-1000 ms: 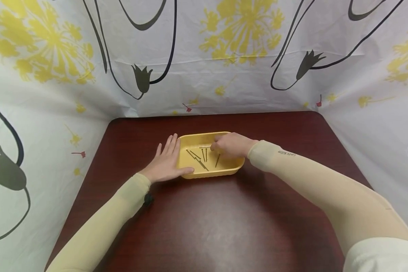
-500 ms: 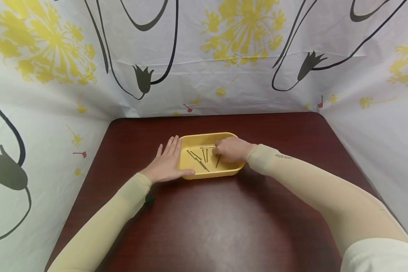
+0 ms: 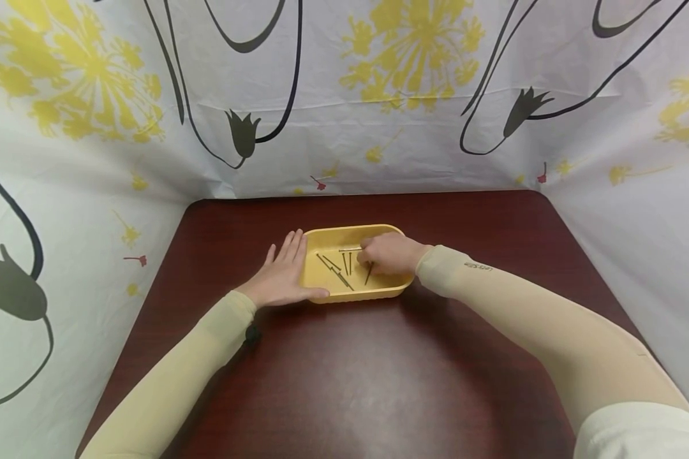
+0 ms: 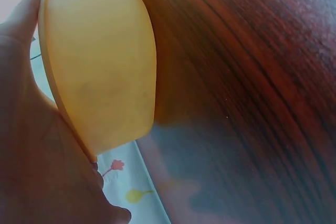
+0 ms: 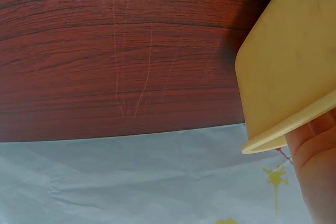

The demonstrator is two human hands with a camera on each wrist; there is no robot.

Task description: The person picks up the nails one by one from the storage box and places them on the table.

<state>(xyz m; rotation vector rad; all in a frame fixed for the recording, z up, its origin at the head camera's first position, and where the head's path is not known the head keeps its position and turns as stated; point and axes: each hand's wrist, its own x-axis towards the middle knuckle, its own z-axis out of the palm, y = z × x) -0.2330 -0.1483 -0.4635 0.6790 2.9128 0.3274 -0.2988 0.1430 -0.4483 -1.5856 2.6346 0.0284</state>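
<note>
Only the head view shows nails [image 3: 346,264] in the tray [image 3: 356,295], lengthwise left to right. Left hand [image 3: 281,274] touches it straight-fingered; whether right hand [image 3: 390,252] grips is hidden.

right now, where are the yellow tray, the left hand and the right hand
Yellow tray [image 4: 102,61]: left wrist view, on its outer wall
Left hand [image 3: 280,276]: head view, on its back
Right hand [image 3: 393,252]: head view, on its back

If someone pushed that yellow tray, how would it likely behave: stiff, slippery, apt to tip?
The yellow tray would probably slide rather than tip, being low and broad on a glossy table. Its walls look fairly stiff, showing no obvious bend beside the left hand. The nail-like pieces inside might shift.
</note>
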